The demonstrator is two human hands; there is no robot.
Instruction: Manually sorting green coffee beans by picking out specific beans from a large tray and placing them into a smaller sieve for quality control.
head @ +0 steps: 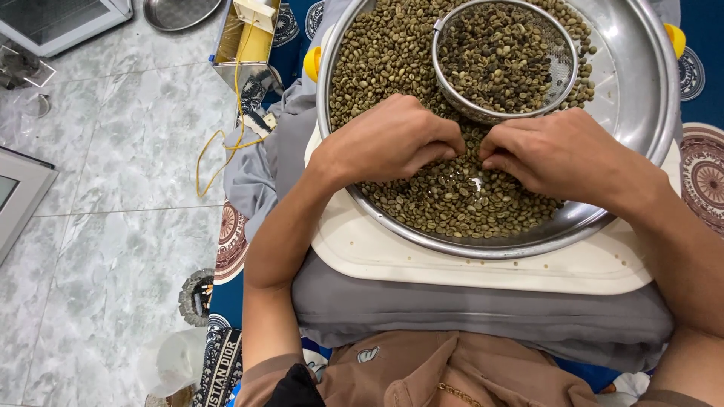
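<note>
A yellow cord (219,151) trails over the grey marble floor (113,226) beside a patterned mat (705,177).

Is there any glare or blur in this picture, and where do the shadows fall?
In the head view, the light is soft and even; mild glare lies on the bare right side of the steel pan and its near rim. The left hand and right hand cast only faint shadows on the green beans. The beans look sharp; the pan's rim and floor tiles curve slightly from the wide lens.
</note>
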